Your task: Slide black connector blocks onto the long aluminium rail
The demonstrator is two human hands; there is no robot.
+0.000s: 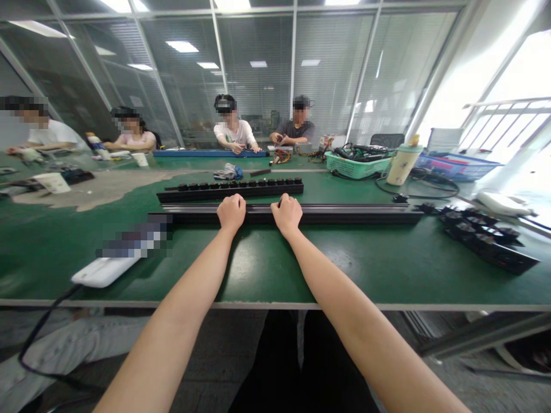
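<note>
A long black rail [344,218] with a greyish strip along its top lies crosswise on the green table in front of me. My left hand [231,212] is closed over it left of its middle, knuckles up. A short way to the right, my right hand [287,213] grips the same rail, fingers curled over the far side; the fingertips of both hands are hidden. Just beyond lies a shorter black strip [232,190] carrying a row of several round black pieces. Off to the right sits a black panel [512,258] with several dark knob-like parts around it.
A white cabled block [103,272], partly blurred, lies at left near the table edge [275,306]. Farther back are a green basket [357,166] of cables, a bottle [403,163], a blue basket [460,166] and a paper cup [52,183]. Several people sit across the table.
</note>
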